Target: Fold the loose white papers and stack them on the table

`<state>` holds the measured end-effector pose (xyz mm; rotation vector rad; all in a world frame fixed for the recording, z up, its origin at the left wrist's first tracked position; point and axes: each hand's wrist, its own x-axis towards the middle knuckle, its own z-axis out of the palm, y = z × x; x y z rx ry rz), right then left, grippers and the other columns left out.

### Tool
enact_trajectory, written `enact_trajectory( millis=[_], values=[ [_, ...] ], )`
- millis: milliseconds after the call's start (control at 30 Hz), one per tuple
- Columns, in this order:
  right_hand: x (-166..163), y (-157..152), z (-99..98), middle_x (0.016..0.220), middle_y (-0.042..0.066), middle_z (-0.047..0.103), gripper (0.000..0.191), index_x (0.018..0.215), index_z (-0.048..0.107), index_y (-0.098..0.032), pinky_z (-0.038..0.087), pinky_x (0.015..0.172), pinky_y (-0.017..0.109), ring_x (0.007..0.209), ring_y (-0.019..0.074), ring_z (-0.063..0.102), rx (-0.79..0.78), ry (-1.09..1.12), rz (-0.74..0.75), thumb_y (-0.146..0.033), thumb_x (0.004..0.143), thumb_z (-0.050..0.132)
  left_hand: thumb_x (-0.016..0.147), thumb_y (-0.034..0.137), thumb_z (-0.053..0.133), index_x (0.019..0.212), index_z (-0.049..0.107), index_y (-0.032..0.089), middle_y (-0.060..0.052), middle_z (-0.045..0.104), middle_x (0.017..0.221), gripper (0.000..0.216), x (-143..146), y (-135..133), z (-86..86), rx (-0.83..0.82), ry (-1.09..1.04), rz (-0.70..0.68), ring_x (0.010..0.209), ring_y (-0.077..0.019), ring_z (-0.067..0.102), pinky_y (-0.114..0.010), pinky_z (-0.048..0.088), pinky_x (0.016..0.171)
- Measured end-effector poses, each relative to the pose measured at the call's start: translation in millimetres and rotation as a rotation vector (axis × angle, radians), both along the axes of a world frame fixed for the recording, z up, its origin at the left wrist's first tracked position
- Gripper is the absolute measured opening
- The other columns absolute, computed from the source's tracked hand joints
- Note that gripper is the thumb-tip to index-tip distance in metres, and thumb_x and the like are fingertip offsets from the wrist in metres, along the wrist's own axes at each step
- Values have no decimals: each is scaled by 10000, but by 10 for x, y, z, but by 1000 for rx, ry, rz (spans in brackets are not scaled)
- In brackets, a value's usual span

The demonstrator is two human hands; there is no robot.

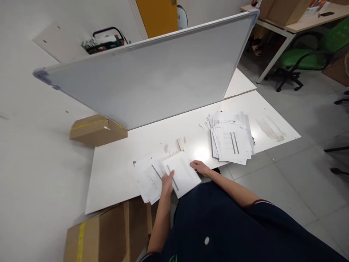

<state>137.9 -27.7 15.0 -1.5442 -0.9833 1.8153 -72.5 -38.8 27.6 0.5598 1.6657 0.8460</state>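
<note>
Between my two hands is a white sheaf of paper [185,176] with a dark stripe near its left edge, held over the front edge of the table. My left hand [167,182] grips its left side, thumb on top. At its upper right edge, my right hand [199,166] pinches the paper with curled fingers. Left of the sheaf lies a small pile of printed sheets [148,178], partly covered. A larger, uneven stack of papers [231,140] rests to the right. Behind the sheaf sits a small cream-coloured block [180,145], whose kind I cannot make out.
A large whiteboard [163,76] stands along the back of the white table [109,182]. One cardboard box [98,129] is at the table's left end, and other cardboard boxes [111,236] sit below. A green chair [302,58] and another desk [300,25] are at right.
</note>
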Motion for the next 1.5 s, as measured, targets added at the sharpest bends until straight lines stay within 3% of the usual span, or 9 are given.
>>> enact_trajectory(
  millis=[200,300,433,533,633,1033,1200,1333,1500],
  values=[
    [616,181,171,892,82,588,235,892,567,-179,392,736,310,835,192,516,345,-757,-131,-337,782,432,660,244,626,964,570,71,-85,635,821,355,-1106,1,130,21,244,410,757,-177,610,-329,502,721],
    [1053,170,169,1068,152,504,316,1029,531,-144,326,824,391,1011,273,415,376,-1138,-252,-313,789,414,665,263,600,977,558,49,-120,622,878,381,-1474,25,130,26,381,389,803,-209,603,-351,495,744],
    [1338,119,83,1222,196,364,460,1115,454,-113,231,890,465,1128,335,278,300,-1360,-331,-356,727,498,651,358,593,1072,504,40,-176,573,1018,535,-1632,92,74,-71,700,164,971,-290,543,-412,428,857],
    [1365,123,13,1236,200,342,510,1108,438,-115,208,898,481,1146,348,244,243,-1365,-308,-394,689,522,603,417,621,1259,308,59,-217,460,1177,810,-1564,131,36,-186,860,40,1119,-346,424,-453,343,932],
    [1353,147,-13,1231,201,355,448,1070,456,-120,223,886,479,1137,349,261,238,-1354,-270,-362,698,507,592,458,609,1328,150,106,-250,352,1248,937,-1415,97,27,-289,899,75,1146,-411,361,-525,336,885],
    [1584,96,103,1078,167,506,320,993,529,-101,287,862,362,1043,270,394,321,-1340,-61,-321,785,425,654,435,563,1335,148,74,-263,360,1231,875,-1136,-174,118,-177,950,97,1182,-390,314,-504,308,921],
    [1543,110,309,820,127,556,218,903,532,-116,338,670,299,788,212,496,160,-1387,-167,-172,804,346,697,393,528,1335,170,129,-227,335,1270,777,-1062,-171,113,-1,1102,135,1182,-382,301,-547,285,913],
    [1441,136,580,841,99,537,200,876,518,-154,325,609,275,744,190,479,312,-1310,-305,-227,823,340,728,301,494,1325,206,132,-171,333,1301,685,-790,-81,187,258,1139,59,1217,-304,272,-473,237,983],
    [1115,198,989,652,19,506,267,821,519,-168,341,540,249,593,146,447,415,-705,-454,-411,776,417,771,345,473,1286,298,185,-101,487,1181,567,-140,102,369,361,635,-52,1117,-189,432,-332,321,952]
  ],
)
